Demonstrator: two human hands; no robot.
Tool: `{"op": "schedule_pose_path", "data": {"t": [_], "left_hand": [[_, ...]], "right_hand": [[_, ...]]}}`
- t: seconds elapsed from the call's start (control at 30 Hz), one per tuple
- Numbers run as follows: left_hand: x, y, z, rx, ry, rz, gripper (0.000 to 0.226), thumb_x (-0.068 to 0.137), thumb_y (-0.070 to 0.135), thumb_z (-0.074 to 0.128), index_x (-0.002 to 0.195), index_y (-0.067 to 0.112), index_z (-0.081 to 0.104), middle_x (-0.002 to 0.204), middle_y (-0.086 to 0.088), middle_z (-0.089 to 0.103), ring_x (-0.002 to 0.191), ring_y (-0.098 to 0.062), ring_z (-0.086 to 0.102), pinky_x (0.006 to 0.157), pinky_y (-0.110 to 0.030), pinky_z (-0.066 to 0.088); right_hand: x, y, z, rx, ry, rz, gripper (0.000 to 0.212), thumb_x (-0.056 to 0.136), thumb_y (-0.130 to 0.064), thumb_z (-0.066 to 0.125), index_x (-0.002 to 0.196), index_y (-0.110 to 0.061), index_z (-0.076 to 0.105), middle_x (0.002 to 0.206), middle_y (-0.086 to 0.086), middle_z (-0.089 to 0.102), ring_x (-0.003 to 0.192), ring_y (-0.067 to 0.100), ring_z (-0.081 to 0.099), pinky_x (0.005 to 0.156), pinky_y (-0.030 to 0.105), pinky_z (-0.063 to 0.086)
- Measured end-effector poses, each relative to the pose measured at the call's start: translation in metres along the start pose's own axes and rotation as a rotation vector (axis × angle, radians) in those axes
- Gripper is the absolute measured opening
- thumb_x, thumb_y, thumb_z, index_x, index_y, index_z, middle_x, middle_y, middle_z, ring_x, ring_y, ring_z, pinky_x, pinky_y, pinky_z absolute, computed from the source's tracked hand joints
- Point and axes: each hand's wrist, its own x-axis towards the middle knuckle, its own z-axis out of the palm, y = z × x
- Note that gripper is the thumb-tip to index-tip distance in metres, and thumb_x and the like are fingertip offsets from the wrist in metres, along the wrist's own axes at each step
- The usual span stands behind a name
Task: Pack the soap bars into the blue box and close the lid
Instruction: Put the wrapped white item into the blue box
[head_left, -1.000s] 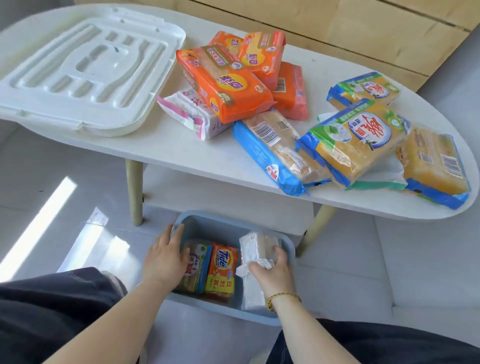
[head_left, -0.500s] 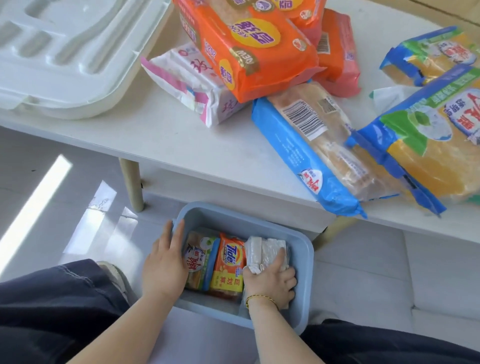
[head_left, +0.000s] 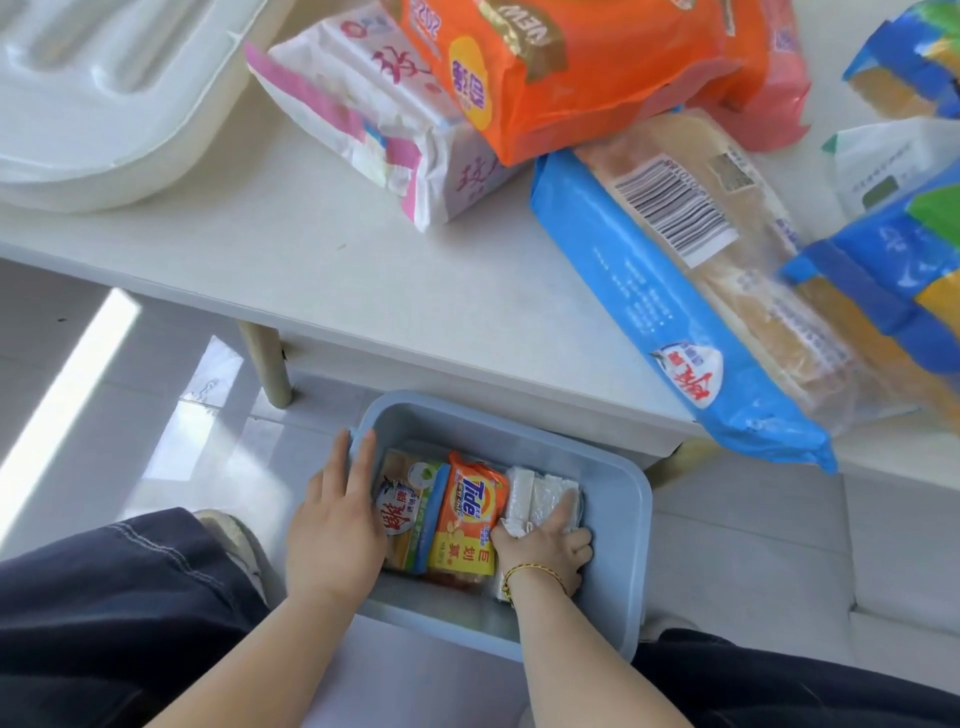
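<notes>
The blue box (head_left: 621, 525) stands on the floor between my knees, below the table edge. Inside lie a green-and-yellow soap pack (head_left: 408, 506), an orange Tide soap bar (head_left: 470, 517) and a white wrapped soap bar (head_left: 543, 496) at the right. My right hand (head_left: 545, 553) is shut on the white bar, pressing it down in the box. My left hand (head_left: 337, 525) grips the box's left rim, fingers over the edge. The white lid (head_left: 104, 98) lies on the table at the far left.
On the white table (head_left: 322, 270) lie more soap packs: a pink-and-white one (head_left: 374, 130), a large orange one (head_left: 561, 67), a long blue one (head_left: 691, 280), and blue-and-yellow ones (head_left: 893, 270) at the right. A table leg (head_left: 267, 364) stands left of the box.
My right hand has lowered the white bar from above the box down into it beside the Tide bar. The view has moved closer and lower. My left hand stays on the rim.
</notes>
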Motion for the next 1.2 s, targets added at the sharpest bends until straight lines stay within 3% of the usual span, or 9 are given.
{"op": "schedule_pose_path", "data": {"t": [0.33, 0.4, 0.5, 0.57, 0.67, 0.73, 0.87, 0.97, 1.2], "left_hand": [[0.0, 0.002, -0.001, 0.012, -0.007, 0.009, 0.069, 0.084, 0.013, 0.051, 0.143, 0.02, 0.014, 0.152, -0.01, 0.02, 0.127, -0.034, 0.035, 0.086, -0.043, 0.046], [0.0, 0.002, -0.001, 0.004, -0.007, 0.008, 0.068, 0.085, 0.013, 0.05, 0.142, 0.02, 0.015, 0.152, -0.011, 0.021, 0.127, -0.035, 0.035, 0.085, -0.043, 0.047], [-0.001, 0.002, -0.001, -0.001, 0.002, 0.011, 0.066, 0.086, 0.012, 0.048, 0.143, 0.02, 0.015, 0.152, -0.01, 0.021, 0.127, -0.034, 0.035, 0.085, -0.043, 0.047], [0.0, 0.002, 0.0, 0.031, -0.002, 0.013, 0.066, 0.087, 0.012, 0.045, 0.143, 0.022, 0.012, 0.153, -0.01, 0.017, 0.128, -0.032, 0.033, 0.087, -0.041, 0.046], [0.0, 0.001, 0.001, 0.067, -0.014, 0.017, 0.067, 0.086, 0.011, 0.045, 0.143, 0.023, 0.011, 0.154, -0.009, 0.013, 0.129, -0.031, 0.031, 0.089, -0.04, 0.045], [0.001, 0.001, 0.001, 0.075, -0.017, 0.015, 0.068, 0.086, 0.01, 0.043, 0.143, 0.024, 0.01, 0.155, -0.008, 0.01, 0.13, -0.03, 0.03, 0.092, -0.039, 0.043], [0.002, 0.001, 0.002, 0.107, -0.029, 0.005, 0.069, 0.086, 0.012, 0.041, 0.143, 0.026, 0.004, 0.155, -0.007, 0.005, 0.131, -0.029, 0.027, 0.095, -0.037, 0.041], [0.002, 0.002, 0.002, 0.133, -0.031, 0.003, 0.069, 0.087, 0.013, 0.041, 0.143, 0.026, 0.003, 0.155, -0.007, 0.003, 0.131, -0.028, 0.027, 0.094, -0.036, 0.041], [0.001, 0.002, 0.004, 0.152, -0.026, 0.019, 0.066, 0.089, 0.015, 0.037, 0.143, 0.028, 0.002, 0.156, -0.005, 0.002, 0.133, -0.026, 0.024, 0.096, -0.034, 0.038]], "right_hand": [[0.0, 0.006, -0.017, 0.043, -0.222, -0.043, 0.098, 0.076, -0.043, 0.057, 0.145, -0.022, -0.009, 0.147, 0.015, 0.016, 0.134, 0.031, 0.019, 0.111, 0.038, 0.023], [-0.007, 0.002, -0.021, -0.022, -0.047, -0.083, 0.084, 0.079, -0.04, 0.055, 0.145, -0.019, 0.01, 0.151, 0.011, 0.015, 0.137, 0.03, 0.018, 0.113, 0.038, 0.018], [-0.018, -0.013, -0.023, -0.006, 0.216, -0.539, 0.048, 0.085, -0.025, 0.049, 0.132, -0.016, 0.043, 0.142, 0.005, 0.039, 0.133, 0.023, 0.031, 0.109, 0.033, 0.026], [-0.018, -0.028, -0.021, -0.098, 0.037, -0.806, 0.047, 0.089, -0.021, 0.045, 0.135, -0.015, 0.039, 0.145, 0.004, 0.038, 0.138, 0.021, 0.027, 0.114, 0.03, 0.02], [-0.008, -0.046, -0.014, -0.335, -0.213, -0.773, 0.068, 0.089, -0.028, 0.047, 0.146, -0.015, 0.012, 0.156, 0.005, 0.012, 0.144, 0.018, 0.009, 0.118, 0.032, 0.001], [-0.003, -0.054, -0.011, -0.462, -0.252, -0.761, 0.076, 0.085, -0.034, 0.051, 0.145, -0.014, 0.009, 0.155, 0.008, 0.018, 0.143, 0.02, 0.015, 0.118, 0.034, -0.003], [-0.003, -0.061, -0.014, -0.488, -0.307, -0.73, 0.064, 0.08, -0.036, 0.054, 0.135, -0.012, 0.032, 0.137, 0.013, 0.048, 0.127, 0.027, 0.043, 0.115, 0.037, 0.02], [-0.005, -0.062, -0.017, -0.505, -0.337, -0.709, 0.053, 0.078, -0.037, 0.055, 0.124, -0.014, 0.043, 0.125, 0.012, 0.055, 0.113, 0.03, 0.051, 0.094, 0.035, 0.043], [-0.007, -0.069, -0.026, -0.525, -0.447, -0.667, 0.045, 0.08, -0.035, 0.053, 0.12, -0.015, 0.048, 0.12, 0.009, 0.058, 0.101, 0.025, 0.058, 0.079, 0.032, 0.049]]}}
